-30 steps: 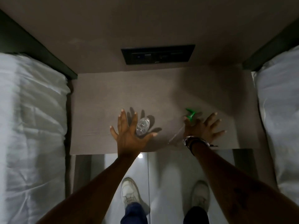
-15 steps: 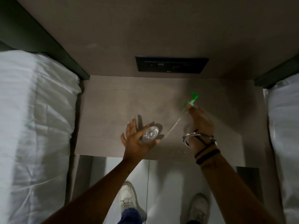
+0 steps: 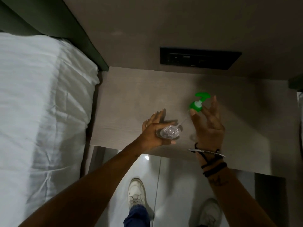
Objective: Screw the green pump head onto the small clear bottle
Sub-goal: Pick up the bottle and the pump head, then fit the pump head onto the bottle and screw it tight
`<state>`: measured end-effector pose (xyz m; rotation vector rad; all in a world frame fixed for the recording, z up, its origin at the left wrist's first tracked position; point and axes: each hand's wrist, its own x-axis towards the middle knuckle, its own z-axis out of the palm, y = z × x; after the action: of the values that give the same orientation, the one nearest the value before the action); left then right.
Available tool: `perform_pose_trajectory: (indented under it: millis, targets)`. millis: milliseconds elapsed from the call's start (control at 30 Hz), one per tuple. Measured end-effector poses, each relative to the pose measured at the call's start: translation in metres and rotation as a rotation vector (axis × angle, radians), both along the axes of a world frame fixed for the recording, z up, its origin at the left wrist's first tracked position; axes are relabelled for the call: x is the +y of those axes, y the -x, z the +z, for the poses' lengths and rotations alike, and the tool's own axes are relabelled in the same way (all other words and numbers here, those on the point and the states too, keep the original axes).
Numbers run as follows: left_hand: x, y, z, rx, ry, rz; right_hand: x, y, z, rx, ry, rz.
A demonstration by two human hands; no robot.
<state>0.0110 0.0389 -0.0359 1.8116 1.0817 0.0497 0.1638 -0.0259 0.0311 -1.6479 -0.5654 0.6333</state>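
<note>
Gripping one clear bottle (image 3: 168, 132), the left hand (image 3: 154, 130) faces the right hand (image 3: 207, 123), fingers (image 3: 193, 112) pinching one green pump head (image 3: 196, 106).

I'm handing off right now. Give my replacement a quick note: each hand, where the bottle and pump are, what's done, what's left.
Left hand: gripping the small clear bottle, mouth up, above the near edge of the bedside table.
Right hand: pinching the green pump head by its collar, raised and tilted.
Done: both parts picked up; the dip tube tip is at the bottle mouth.
Left: feed the tube in, seat the collar, screw it tight.
</note>
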Motion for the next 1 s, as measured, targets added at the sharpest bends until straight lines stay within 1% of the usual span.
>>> perform_pose_trajectory:
  millis: [100,133,200,300,433,667,800,900,1000]
  targets:
    - [-0.002,0.001,-0.002,-0.027,-0.023,-0.009,-0.003,0.003,-0.006,-0.295,-0.044,0.124]
    - [-0.004,0.001,-0.004,-0.054,-0.037,0.009,-0.004,0.005,-0.007,-0.361,-0.051,0.168]
    - [-0.009,0.001,-0.007,-0.079,-0.074,0.077,-0.006,0.009,-0.007,-0.456,-0.044,0.279]
    - [-0.014,-0.001,-0.012,-0.038,-0.138,0.139,-0.012,0.014,-0.012,-0.576,0.049,0.408]
    - [-0.012,0.001,-0.014,-0.036,-0.174,0.097,-0.019,0.011,-0.019,-0.579,0.197,0.507]
    - [-0.009,0.002,-0.01,-0.042,-0.154,0.073,-0.017,0.003,-0.02,-0.613,0.205,0.598]
    - [-0.009,0.002,-0.003,-0.041,-0.128,0.044,-0.017,-0.001,-0.026,-0.679,0.198,0.67]
    - [-0.007,0.003,-0.001,-0.053,-0.135,0.018,-0.018,-0.001,-0.035,-0.668,0.264,0.661]
    - [-0.006,0.004,-0.001,-0.072,-0.141,0.013,-0.021,-0.001,-0.044,-0.645,0.283,0.653]
